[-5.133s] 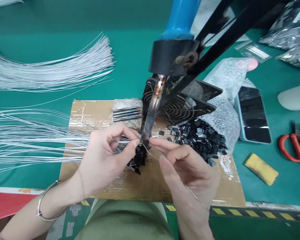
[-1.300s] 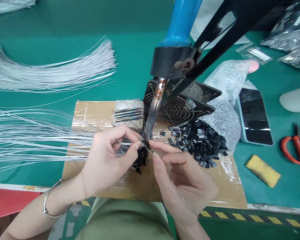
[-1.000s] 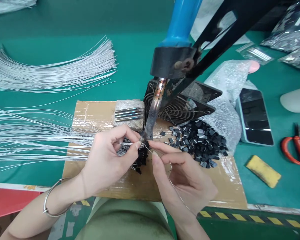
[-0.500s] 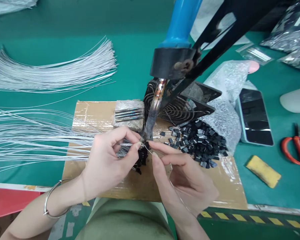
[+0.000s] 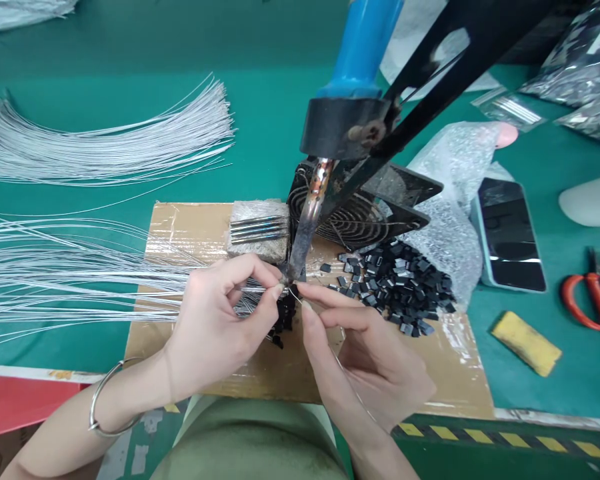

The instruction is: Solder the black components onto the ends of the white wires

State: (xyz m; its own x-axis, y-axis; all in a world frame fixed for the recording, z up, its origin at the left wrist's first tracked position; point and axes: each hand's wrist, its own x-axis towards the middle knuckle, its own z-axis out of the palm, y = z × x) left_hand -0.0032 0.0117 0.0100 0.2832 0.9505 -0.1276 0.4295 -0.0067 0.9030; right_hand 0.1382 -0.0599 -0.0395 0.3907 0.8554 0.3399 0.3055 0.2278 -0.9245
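Below the tip of a blue-handled soldering iron [image 5: 364,50], my left hand [image 5: 220,327] is closed in a pinch on a thin white wire; its end is mostly hidden by the fingertips. My right hand [image 5: 365,353] pinches a thin strand of solder wire [image 5: 354,390], whose short free end reaches up to the iron's tip. The rest of that strand runs back across the palm towards the wrist. Small dark parts [image 5: 284,317] lie under the left fingertips, at the ends of a spread of white wires [image 5: 80,270].
Behind the iron stands a black fan [image 5: 353,217], and right of it a heap of small black connectors [image 5: 405,280]. A grey block [image 5: 260,250] holds several metal rods. Farther right are a phone [image 5: 513,233], a yellow sponge [image 5: 527,342] and red-handled pliers [image 5: 587,303].
My right thumb has shifted slightly up and left towards the iron's tip, with the solder wire still pinched. My left hand stays almost where it was.
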